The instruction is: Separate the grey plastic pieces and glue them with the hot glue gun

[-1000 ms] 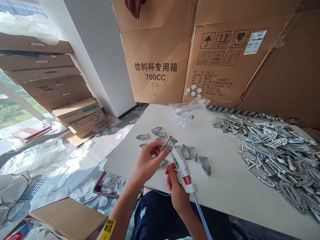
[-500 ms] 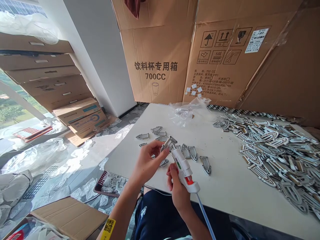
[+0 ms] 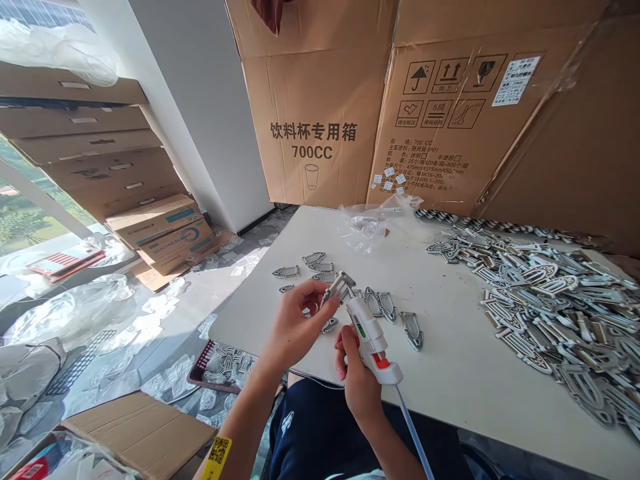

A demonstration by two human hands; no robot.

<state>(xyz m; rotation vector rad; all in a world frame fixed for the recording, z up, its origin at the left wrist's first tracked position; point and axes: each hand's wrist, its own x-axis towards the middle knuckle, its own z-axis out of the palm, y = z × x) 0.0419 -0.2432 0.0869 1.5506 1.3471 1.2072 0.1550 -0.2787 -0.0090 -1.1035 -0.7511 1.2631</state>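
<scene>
My left hand [image 3: 300, 320] pinches a small grey arch-shaped frame piece [image 3: 341, 285] above the white table. My right hand [image 3: 357, 373] is wrapped round the handle of a white hot glue gun [image 3: 367, 327]. A long glue stick [image 3: 414, 430] trails from the gun's back end. The gun's nozzle points up and left, at or very near the edge of the held piece; whether it touches I cannot tell. Several similar grey pieces [image 3: 412, 331] lie loose on the table round my hands, some partly hidden behind them.
A large heap of grey pieces [image 3: 550, 293] covers the table's right side. Clear plastic film [image 3: 370, 223] lies at the back, before tall cardboard [image 3: 320, 87]. Left below the table edge are a dark red basket [image 3: 204, 373] with pieces in it and an open carton [image 3: 140, 427].
The glue gun has shifted very slightly to the right, and its nozzle tip now shows beside the held piece. My left hand stays almost still.
</scene>
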